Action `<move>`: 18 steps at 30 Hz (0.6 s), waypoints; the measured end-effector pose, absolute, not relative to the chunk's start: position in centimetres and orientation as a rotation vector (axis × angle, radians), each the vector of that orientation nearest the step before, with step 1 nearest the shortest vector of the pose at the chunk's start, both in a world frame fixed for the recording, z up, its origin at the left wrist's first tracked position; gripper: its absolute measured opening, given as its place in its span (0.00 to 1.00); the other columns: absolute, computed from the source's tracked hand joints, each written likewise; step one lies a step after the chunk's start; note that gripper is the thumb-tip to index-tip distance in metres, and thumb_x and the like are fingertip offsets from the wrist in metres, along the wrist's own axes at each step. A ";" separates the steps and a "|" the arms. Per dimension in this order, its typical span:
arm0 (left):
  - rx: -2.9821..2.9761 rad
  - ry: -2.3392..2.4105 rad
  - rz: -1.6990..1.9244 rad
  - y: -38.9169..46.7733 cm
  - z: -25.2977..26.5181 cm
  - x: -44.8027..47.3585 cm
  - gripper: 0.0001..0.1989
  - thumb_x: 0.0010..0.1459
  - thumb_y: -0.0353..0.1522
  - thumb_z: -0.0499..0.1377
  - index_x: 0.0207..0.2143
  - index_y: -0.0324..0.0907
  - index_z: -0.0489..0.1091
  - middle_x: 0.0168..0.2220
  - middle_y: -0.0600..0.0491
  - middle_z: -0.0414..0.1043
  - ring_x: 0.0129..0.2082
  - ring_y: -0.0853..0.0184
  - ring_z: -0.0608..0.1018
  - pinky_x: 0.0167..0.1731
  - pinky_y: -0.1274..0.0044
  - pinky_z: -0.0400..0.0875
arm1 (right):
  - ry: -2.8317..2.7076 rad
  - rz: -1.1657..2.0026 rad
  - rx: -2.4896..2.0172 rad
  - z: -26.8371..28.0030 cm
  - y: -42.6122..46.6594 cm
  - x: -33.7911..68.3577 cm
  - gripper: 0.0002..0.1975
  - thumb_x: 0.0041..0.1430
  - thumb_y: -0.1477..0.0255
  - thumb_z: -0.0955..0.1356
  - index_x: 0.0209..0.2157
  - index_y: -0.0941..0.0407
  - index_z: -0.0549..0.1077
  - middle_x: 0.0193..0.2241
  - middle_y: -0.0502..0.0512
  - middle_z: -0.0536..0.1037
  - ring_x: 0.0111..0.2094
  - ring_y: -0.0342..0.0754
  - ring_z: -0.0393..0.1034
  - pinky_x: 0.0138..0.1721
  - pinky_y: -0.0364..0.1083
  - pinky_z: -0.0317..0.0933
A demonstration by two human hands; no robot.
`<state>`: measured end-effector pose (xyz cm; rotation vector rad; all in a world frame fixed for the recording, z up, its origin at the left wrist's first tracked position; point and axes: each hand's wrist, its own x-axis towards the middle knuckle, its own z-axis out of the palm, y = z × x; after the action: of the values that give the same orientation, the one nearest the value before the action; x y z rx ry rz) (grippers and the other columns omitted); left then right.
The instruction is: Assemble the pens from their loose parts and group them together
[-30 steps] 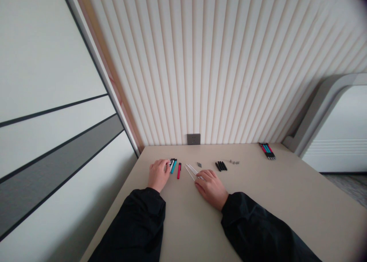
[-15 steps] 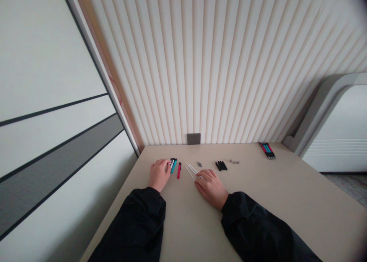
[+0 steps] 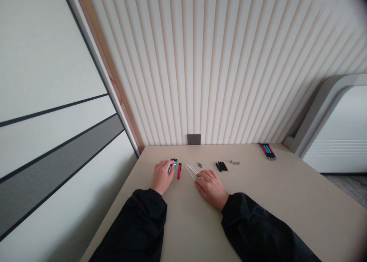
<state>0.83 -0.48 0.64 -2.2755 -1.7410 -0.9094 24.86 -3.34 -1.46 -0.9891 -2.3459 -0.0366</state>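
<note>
My left hand (image 3: 162, 177) is at the left of the table, its fingers and thumb closed around a teal pen barrel (image 3: 169, 169) that they partly cover. Black-tipped barrels lie just beyond those fingers, and a red pen barrel (image 3: 179, 171) lies to their right. My right hand (image 3: 212, 187) rests on the table with fingers loosely stretched over the near ends of several thin white pen refills (image 3: 191, 169). Past it is a small group of grey metal parts (image 3: 199, 165). Several black grips (image 3: 221, 166) lie side by side to the right.
Small silvery pieces (image 3: 234, 162) lie right of the black grips. Red, teal and black pens (image 3: 267, 151) sit in a row at the table's (image 3: 258, 201) far right. A ribbed wall (image 3: 197, 63) with a socket (image 3: 194, 139) borders the back; a white panel stands left.
My left hand has shifted slightly right and its fingers have closed over the teal barrel. My right hand stays on the white refills.
</note>
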 end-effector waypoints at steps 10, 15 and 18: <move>-2.596 -1.379 -0.947 -2.1 1.1 3.4 0.07 0.60 0.27 0.54 0.39 0.43 0.69 0.34 0.52 0.74 0.38 0.63 0.75 0.41 0.69 0.64 | -2.270 -0.041 -0.929 -0.9 -3.6 24.6 0.11 0.62 0.76 0.64 0.46 0.55 0.72 0.40 0.58 0.75 0.44 0.51 0.67 0.47 0.52 0.59; -2.793 -1.213 -0.979 -3.3 1.3 5.1 0.13 0.57 0.25 0.56 0.44 0.44 0.67 0.37 0.52 0.75 0.40 0.62 0.74 0.47 0.67 0.64 | -2.242 -0.019 -0.894 -0.6 -3.8 24.5 0.10 0.64 0.75 0.63 0.46 0.55 0.71 0.39 0.57 0.76 0.42 0.50 0.68 0.44 0.50 0.59; -2.828 -1.230 -1.044 -3.7 1.2 5.6 0.14 0.56 0.24 0.57 0.45 0.43 0.67 0.37 0.52 0.74 0.38 0.63 0.74 0.47 0.68 0.65 | -2.221 -0.007 -0.879 -0.6 -3.8 24.5 0.09 0.65 0.74 0.63 0.43 0.56 0.72 0.37 0.57 0.77 0.39 0.49 0.69 0.42 0.49 0.59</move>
<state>5.57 -3.66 1.17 -2.8284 -1.2302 -1.0439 24.53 -3.80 -0.64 -0.8791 -2.2214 -0.0071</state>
